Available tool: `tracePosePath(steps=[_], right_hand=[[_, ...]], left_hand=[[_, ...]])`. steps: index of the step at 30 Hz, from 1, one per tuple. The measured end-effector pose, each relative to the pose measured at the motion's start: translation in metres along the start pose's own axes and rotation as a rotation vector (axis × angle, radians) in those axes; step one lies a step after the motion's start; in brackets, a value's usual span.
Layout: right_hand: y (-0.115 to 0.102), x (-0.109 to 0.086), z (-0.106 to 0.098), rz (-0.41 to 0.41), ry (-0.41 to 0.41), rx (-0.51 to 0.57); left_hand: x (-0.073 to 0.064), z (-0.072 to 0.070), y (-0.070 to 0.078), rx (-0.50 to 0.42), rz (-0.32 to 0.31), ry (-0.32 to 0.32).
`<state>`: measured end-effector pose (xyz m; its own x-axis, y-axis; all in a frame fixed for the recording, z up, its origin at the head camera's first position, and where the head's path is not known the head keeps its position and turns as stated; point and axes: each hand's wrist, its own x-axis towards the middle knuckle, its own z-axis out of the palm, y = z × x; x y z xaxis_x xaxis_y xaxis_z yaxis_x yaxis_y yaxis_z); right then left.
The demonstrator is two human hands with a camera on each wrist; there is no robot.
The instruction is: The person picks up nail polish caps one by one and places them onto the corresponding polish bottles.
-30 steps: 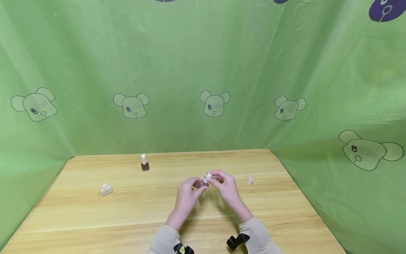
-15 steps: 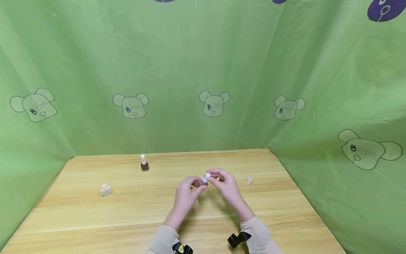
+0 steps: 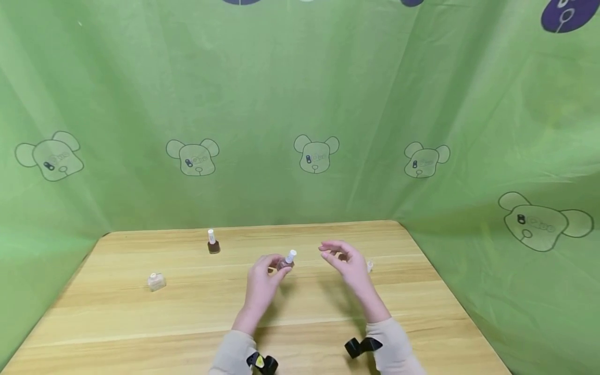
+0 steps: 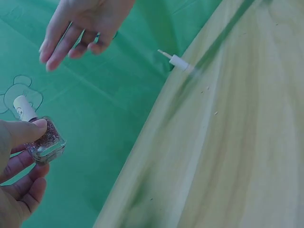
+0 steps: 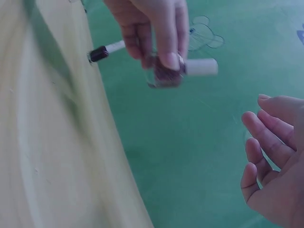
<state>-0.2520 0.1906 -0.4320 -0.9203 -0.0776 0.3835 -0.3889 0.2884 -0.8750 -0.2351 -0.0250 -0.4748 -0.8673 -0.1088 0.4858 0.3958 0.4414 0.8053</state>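
Note:
Between thumb and fingers, my left hand (image 3: 260,284) pinches a small glass nail polish bottle (image 4: 49,140) with dark pinkish glitter inside. Its white cap (image 4: 23,108) is on the neck, and the bottle is held tilted above the table. My right hand (image 3: 351,268) hovers to the right, apart from the bottle, its fingers loosely bent and holding nothing. Just beyond it a loose white cap with a brush (image 4: 179,62) stands on the table, brush upward, partly hidden by the right hand in the head view.
A capped dark nail polish bottle (image 3: 213,246) stands near the back edge of the wooden table (image 3: 154,325). Farther left is a clear bottle (image 3: 157,282) without its tall cap. Green curtains (image 3: 262,104) enclose the table at the back and sides.
My right hand has let go of the white cap and moved right. The left hand has drawn slightly left with the nail polish bottle, now held more upright.

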Motion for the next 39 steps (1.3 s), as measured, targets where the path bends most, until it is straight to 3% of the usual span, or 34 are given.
tracePosePath(steps=[7, 13, 21, 27, 39], right_hand=[[0.006, 0.007, -0.021, -0.038, 0.071, 0.006], [0.006, 0.009, -0.039, -0.008, 0.127, -0.006], [0.002, 0.009, -0.063, 0.047, 0.182, 0.015], [-0.013, 0.004, -0.075, 0.033, 0.213, 0.016], [0.011, 0.006, -0.093, 0.111, 0.252, -0.063]], left_hand=[[0.007, -0.007, -0.005, -0.009, -0.002, 0.047], [0.016, -0.009, -0.009, -0.028, 0.009, 0.078], [0.027, -0.003, -0.018, -0.044, -0.066, 0.061], [0.037, 0.001, -0.029, -0.044, -0.057, 0.059], [0.064, 0.003, -0.055, -0.021, -0.15, -0.015]])
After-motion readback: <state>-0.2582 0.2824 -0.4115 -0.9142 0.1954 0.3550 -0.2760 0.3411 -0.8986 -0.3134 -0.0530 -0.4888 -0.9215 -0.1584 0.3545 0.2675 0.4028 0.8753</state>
